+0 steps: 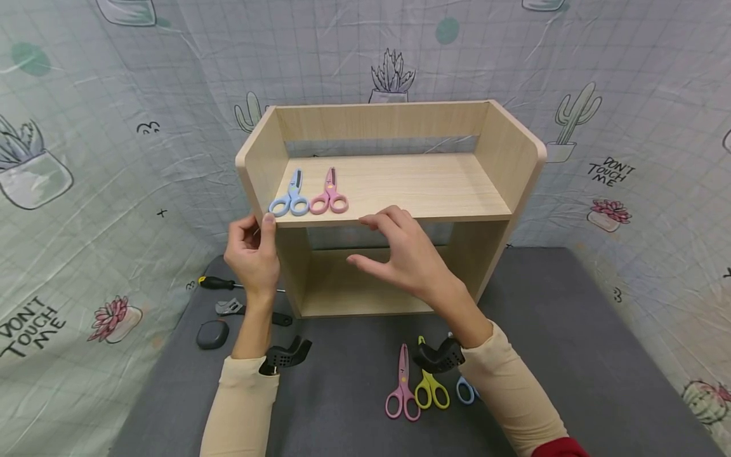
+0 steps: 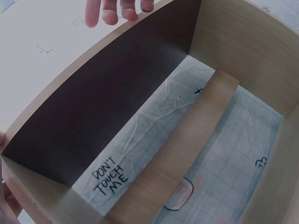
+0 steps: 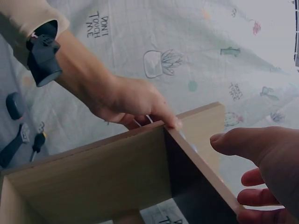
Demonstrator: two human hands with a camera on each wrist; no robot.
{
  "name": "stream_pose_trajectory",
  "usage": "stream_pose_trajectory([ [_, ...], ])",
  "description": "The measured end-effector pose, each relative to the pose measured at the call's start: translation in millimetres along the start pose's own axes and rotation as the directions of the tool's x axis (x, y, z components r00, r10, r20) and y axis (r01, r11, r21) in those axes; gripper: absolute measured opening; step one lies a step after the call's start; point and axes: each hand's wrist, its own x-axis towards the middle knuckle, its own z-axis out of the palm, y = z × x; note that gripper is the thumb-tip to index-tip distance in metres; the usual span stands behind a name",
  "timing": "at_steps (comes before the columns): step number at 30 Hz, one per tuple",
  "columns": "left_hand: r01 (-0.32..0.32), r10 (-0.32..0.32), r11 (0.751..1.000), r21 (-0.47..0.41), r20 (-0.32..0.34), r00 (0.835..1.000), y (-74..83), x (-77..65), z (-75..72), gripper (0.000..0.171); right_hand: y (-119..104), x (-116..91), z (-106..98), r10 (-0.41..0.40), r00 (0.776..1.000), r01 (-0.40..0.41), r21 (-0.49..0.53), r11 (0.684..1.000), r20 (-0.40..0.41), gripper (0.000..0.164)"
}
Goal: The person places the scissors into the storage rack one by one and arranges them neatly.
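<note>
A two-tier wooden shelf (image 1: 411, 181) stands in front of me. On its upper board lie light blue scissors (image 1: 294, 192) and pink scissors (image 1: 330, 190), side by side at the left, blades pointing to the back. My left hand (image 1: 251, 251) grips the shelf's left side at the front, thumb by the blue handles and fingers round the outer face, as the right wrist view also shows. My right hand (image 1: 405, 247) is held before the upper board's front edge with fingers and thumb spread apart, holding nothing. Its fingertips (image 2: 110, 17) show near the board edge in the left wrist view.
On the grey table lie more scissors: pink (image 1: 403, 374), yellow (image 1: 428, 381) and blue (image 1: 465, 390), the last partly under my right forearm. Left of the shelf are a screwdriver (image 1: 216, 283), an adjustable wrench (image 1: 230, 307) and a dark rounded object (image 1: 212, 334). Printed cloth hangs behind.
</note>
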Motion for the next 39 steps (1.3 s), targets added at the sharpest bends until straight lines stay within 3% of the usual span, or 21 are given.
stream_pose_trajectory([
  [39,0.02,-0.02,1.0,-0.024,-0.013,1.0,-0.8,0.6,1.9,0.024,3.8,-89.3,24.2,0.0,0.996,0.002,-0.014,1.0,0.094,0.064],
])
